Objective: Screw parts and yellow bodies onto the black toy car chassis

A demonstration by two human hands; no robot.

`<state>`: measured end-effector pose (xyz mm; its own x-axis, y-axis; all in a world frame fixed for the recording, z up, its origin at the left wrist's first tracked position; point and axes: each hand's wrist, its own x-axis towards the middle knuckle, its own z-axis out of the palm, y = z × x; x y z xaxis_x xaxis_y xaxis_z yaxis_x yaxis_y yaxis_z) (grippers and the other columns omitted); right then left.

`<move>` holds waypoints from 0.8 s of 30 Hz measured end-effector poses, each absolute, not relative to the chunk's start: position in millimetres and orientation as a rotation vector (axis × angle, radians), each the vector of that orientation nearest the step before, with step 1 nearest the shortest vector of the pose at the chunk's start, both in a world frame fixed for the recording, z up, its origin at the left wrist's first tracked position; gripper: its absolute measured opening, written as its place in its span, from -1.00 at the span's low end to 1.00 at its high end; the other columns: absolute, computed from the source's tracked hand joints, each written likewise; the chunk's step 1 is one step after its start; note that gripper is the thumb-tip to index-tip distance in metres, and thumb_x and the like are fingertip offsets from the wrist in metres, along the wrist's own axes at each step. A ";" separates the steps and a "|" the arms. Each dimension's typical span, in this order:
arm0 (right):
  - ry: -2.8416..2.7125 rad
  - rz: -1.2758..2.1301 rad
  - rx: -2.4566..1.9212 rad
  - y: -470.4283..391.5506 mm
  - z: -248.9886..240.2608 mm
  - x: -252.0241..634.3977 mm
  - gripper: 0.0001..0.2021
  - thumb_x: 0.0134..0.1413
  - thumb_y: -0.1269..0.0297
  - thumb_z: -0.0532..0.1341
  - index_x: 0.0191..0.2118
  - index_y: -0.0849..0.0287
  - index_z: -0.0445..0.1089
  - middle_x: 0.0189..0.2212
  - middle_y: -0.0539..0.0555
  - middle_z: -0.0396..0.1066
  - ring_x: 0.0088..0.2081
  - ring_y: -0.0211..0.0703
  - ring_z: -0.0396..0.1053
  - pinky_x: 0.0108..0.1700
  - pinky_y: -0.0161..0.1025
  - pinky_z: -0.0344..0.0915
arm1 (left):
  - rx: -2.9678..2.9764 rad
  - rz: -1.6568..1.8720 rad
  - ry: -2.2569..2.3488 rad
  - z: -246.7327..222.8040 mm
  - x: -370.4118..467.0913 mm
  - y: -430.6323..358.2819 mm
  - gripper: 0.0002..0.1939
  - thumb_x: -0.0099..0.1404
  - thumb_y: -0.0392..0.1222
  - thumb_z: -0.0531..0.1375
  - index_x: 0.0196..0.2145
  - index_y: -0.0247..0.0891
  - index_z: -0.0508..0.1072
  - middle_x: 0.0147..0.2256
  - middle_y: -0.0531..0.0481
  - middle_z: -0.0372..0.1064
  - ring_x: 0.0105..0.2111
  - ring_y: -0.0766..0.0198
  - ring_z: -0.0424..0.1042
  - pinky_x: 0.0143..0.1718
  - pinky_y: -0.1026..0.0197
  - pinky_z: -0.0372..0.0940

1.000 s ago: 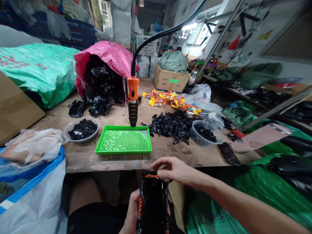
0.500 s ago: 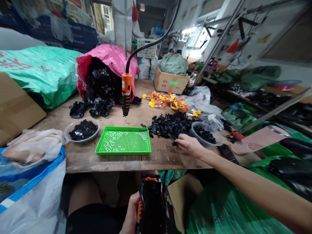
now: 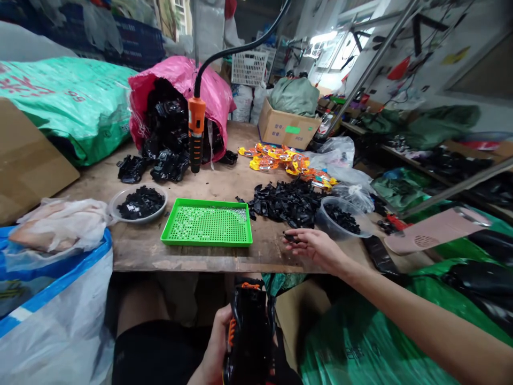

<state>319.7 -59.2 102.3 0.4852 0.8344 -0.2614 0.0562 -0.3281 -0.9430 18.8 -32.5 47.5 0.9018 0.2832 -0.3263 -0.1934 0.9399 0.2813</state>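
My left hand is wrapped round a glossy black plastic shell with orange trim, held low in front of my lap below the table's edge. Over the table's front right part, my right hand pinches a small black plastic piece between thumb and fingers. Just beyond that hand lies a loose pile of black plastic parts. A clear tub of small black parts stands to the hand's right. Left of the hand is a green perforated tray with small shiny metal bits scattered in it.
An orange and black electric screwdriver hangs over the table. A pink sack spills black shells at the back. Yellow-orange parts, a cardboard box, a round bowl of black parts and a pink tumbler-like object stand about.
My right hand has drawn back from the pile's edge, nearer the table's front, lifting a small black piece. The black shell stays in my left hand. The view has shifted slightly.
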 end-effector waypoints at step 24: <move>-0.944 1.272 -1.809 -64.8 140.4 245.5 -0.54 -0.26 0.06 0.52 -0.21 0.21 0.57 -0.42 0.06 0.58 -0.41 -0.18 0.52 -0.34 -0.26 0.47 | 0.126 0.152 0.272 39.4 23.5 -49.9 -0.36 0.25 0.28 0.14 -0.16 -0.44 0.58 -0.33 -0.26 0.59 -0.28 -0.04 0.56 -0.20 0.02 0.43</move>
